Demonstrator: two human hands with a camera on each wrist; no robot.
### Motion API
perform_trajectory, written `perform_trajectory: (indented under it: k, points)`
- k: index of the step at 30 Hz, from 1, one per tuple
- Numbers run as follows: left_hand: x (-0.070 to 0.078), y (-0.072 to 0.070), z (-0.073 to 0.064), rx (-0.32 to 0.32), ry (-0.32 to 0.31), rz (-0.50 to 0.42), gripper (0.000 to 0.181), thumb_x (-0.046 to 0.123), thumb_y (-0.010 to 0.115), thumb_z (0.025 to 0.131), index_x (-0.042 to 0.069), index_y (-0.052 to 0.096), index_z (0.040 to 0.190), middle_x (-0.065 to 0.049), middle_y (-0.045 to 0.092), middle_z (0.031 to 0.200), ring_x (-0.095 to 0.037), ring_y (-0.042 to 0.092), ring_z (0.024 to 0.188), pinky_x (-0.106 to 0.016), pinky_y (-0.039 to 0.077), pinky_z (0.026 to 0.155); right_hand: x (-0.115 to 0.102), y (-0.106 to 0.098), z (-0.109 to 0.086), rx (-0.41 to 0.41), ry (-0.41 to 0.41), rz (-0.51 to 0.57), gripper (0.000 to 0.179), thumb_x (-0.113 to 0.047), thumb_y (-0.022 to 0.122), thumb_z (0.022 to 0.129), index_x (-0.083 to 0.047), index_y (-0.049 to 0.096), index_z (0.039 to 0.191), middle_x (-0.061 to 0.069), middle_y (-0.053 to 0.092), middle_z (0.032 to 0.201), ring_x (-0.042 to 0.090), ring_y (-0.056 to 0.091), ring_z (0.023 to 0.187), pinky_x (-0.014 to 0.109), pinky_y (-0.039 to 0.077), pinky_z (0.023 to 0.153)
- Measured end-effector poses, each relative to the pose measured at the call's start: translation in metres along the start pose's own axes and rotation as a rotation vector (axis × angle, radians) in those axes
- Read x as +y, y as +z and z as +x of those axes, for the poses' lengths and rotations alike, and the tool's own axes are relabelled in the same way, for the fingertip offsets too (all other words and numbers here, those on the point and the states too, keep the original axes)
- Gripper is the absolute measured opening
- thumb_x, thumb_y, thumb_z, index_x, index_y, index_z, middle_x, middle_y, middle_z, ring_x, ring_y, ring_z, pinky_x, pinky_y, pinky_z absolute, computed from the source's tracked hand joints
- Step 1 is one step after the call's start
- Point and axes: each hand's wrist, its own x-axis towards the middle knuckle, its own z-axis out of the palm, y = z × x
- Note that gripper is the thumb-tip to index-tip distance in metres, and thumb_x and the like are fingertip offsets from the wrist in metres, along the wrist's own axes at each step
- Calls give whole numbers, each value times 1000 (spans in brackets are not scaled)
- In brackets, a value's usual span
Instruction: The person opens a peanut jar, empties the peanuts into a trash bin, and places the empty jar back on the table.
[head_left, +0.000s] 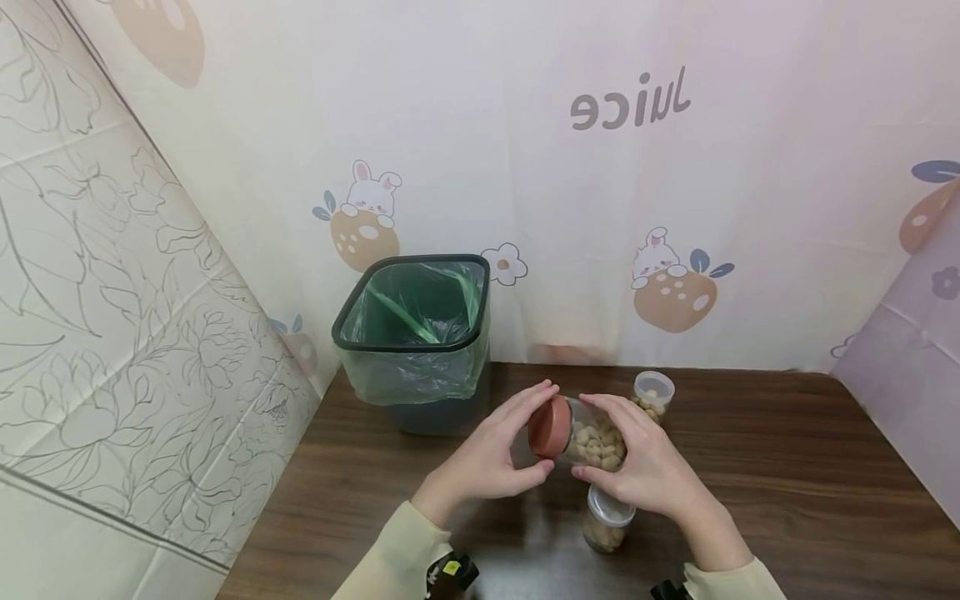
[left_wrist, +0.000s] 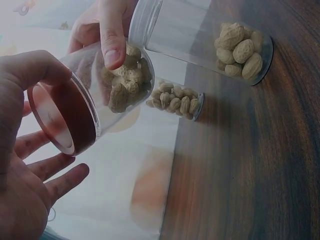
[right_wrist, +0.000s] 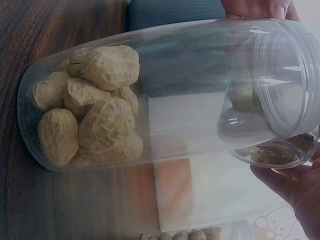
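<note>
A clear jar of peanuts (head_left: 596, 442) with a reddish-brown lid (head_left: 550, 427) is held tilted on its side above the table. My right hand (head_left: 647, 460) grips the jar's body, its thumb along the wall in the left wrist view. Around the lid curl the thumb and fingers of my left hand (head_left: 501, 454). Just below the hands stands a second clear jar (head_left: 606, 521), with a small heap of peanuts in its bottom (right_wrist: 100, 110). A third peanut jar (head_left: 652, 393), with a whitish top, stands behind my right hand, partly covered by it.
A dark-rimmed bin (head_left: 450, 379) lined with a green translucent bag stands at the back left of the brown wooden table (head_left: 787, 467). Behind it hangs a printed curtain (head_left: 487, 125), and a patterned wall (head_left: 135, 275) runs along the left side.
</note>
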Motion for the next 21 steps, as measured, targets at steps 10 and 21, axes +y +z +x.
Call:
perform_trajectory:
  k: [10, 21]
  points:
    - [0, 1, 1, -2, 26, 4, 96, 18, 84, 91, 17, 32, 171, -3, 33, 177, -23, 40, 159, -44, 44, 122, 0, 1, 0, -12, -4, 9, 103, -31, 108, 65, -13, 58, 153, 1, 62, 148, 22, 60, 132, 56, 57, 101]
    - [1, 1, 1, -17, -1, -20, 95, 15, 86, 90, 18, 35, 170, 0, 31, 178, -21, 38, 160, -44, 43, 123, 0, 1, 0, -11, -3, -2, 103, -33, 107, 65, -15, 58, 153, 1, 62, 148, 22, 60, 133, 56, 57, 102]
